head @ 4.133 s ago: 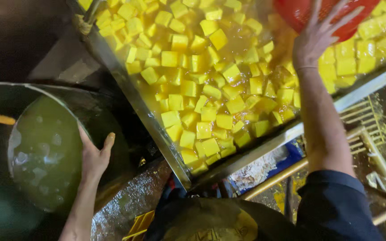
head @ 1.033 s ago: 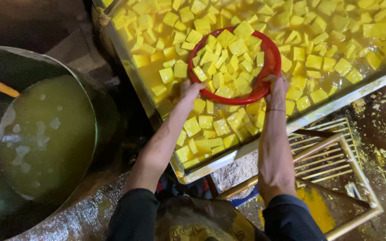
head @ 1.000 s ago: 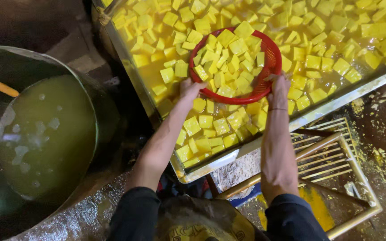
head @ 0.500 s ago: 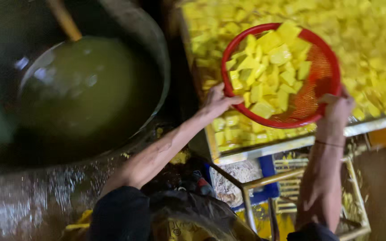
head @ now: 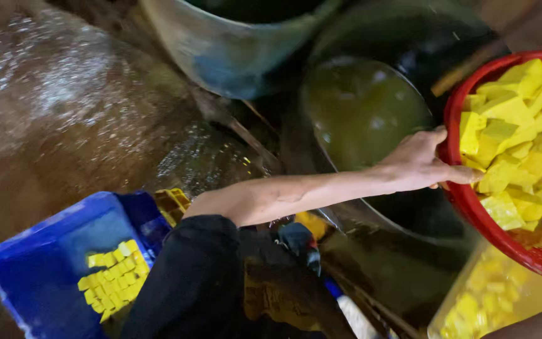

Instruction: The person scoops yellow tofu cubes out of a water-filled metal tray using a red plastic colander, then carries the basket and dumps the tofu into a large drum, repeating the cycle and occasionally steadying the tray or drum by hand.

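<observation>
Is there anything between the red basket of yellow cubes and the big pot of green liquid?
Nothing visible. The red basket sits right beside the pot, with only the left hand gripping its rim on that side. The right hand is out of view.

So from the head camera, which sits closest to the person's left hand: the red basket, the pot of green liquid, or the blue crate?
1. Red basket: the left hand grips its rim, at right.
2. Pot of green liquid: just above and beyond the hand.
3. Blue crate: far off at lower left, past the elbow.
</observation>
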